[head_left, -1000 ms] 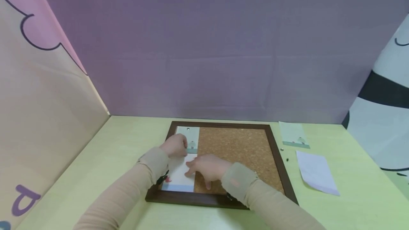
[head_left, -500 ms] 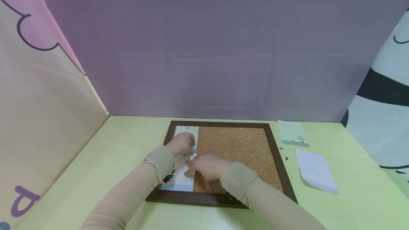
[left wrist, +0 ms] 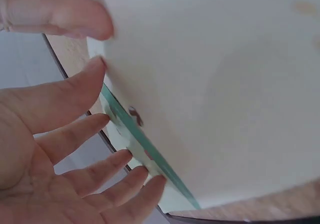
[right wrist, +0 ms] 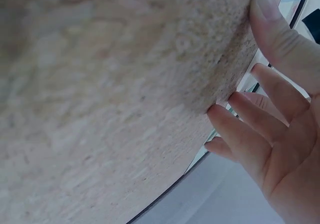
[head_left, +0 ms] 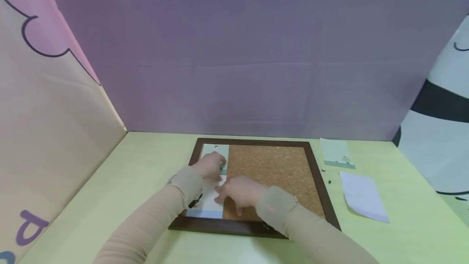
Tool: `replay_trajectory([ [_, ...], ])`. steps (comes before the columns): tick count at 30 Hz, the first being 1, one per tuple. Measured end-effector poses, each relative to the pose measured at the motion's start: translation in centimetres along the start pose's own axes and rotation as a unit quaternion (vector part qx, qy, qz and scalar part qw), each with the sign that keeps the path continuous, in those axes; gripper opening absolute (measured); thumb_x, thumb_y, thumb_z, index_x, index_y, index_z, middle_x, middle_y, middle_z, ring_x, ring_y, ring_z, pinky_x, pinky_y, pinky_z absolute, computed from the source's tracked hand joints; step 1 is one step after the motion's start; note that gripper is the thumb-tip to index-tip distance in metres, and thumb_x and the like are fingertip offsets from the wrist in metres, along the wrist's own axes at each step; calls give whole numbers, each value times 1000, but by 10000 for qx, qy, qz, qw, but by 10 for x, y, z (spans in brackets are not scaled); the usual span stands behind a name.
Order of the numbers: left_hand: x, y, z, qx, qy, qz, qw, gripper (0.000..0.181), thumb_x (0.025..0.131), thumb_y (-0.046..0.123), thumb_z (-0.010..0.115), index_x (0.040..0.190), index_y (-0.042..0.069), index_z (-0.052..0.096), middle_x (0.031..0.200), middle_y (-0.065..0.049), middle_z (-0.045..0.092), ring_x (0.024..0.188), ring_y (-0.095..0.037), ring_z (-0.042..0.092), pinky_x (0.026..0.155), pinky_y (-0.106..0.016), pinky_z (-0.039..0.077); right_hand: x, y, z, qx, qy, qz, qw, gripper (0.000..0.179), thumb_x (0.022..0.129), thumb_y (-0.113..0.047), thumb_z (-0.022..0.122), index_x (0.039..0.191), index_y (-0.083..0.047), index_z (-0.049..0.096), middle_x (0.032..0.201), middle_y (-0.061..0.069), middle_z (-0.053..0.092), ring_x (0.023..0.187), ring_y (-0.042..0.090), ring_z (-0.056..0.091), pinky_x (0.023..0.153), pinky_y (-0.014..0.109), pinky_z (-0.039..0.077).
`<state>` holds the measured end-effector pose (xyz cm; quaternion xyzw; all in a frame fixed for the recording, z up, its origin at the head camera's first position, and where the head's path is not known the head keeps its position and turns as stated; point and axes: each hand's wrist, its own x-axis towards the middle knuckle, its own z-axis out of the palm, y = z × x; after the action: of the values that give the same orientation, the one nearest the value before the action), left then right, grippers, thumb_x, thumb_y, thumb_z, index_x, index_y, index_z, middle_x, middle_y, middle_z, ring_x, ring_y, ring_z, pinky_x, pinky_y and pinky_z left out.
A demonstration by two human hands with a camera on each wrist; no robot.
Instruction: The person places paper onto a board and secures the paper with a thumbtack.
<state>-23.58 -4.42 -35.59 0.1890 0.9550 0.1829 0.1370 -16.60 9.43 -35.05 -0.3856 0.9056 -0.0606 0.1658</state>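
Note:
A white sheet (head_left: 212, 199) with a blue strip lies on the left side of a framed cork board (head_left: 271, 178). Above it is a pale green sheet (head_left: 210, 150) with a darker green band. My left hand (head_left: 209, 165) is over the join, its fingertips resting on the green sheet, fingers loosely extended. Near the white sheet's upper edge sits a small shiny pushpin (left wrist: 135, 115), close to the left fingers and not held. My right hand (head_left: 243, 191) rests across the white sheet's right edge and the cork, fingers spread and holding nothing.
Right of the board, another green-banded sheet (head_left: 335, 152) and a blank white sheet (head_left: 362, 196) lie on the pale table (head_left: 146, 150). A shiny pushpin (head_left: 323, 170) and a small dark piece (head_left: 329, 181) lie beside the board. A purple backdrop (head_left: 234, 60) rises behind.
My left hand has shifted to the right, and its fingers, bunched over the sheets' join a second ago, are now spread. My right hand stays in place.

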Motion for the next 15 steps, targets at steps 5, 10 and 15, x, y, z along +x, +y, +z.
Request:
replay_trajectory([
  [5, 0, 5, 1, 4, -35, -68, 10000, 58, 66, 3, 81, 120, -2, 59, 115, -14, 64, 105, -29, 59, 95, -40, 48, -2, 2, 2, 127, 57, -82, 9999, 39, 80, -11, 67, 117, -23, 66, 138, 0, 52, 66, 5, 66, 103, 29, 43],
  [10, -2, 11, 1, 81, -50, -94, 9999, 54, 64, 7, 84, 112, -1, 62, 103, -12, 66, 96, -27, 61, 91, -40, 50, -3, 8, 2, -200, 37, -280, 9994, 55, 64, -12, 81, 117, -21, 67, 139, -1, 51, 120, 18, 55, 101, 28, 44],
  [15, 1, 16, 4, 156, 41, -124, 9998, 49, 63, 7, 84, 107, -1, 63, 96, -9, 65, 90, -24, 60, 86, -37, 51, -7, 16, 5, -187, 111, -403, 9990, 51, 66, -18, 83, 115, -19, 68, 138, 1, 53, 123, 20, 53, 104, 31, 42],
])
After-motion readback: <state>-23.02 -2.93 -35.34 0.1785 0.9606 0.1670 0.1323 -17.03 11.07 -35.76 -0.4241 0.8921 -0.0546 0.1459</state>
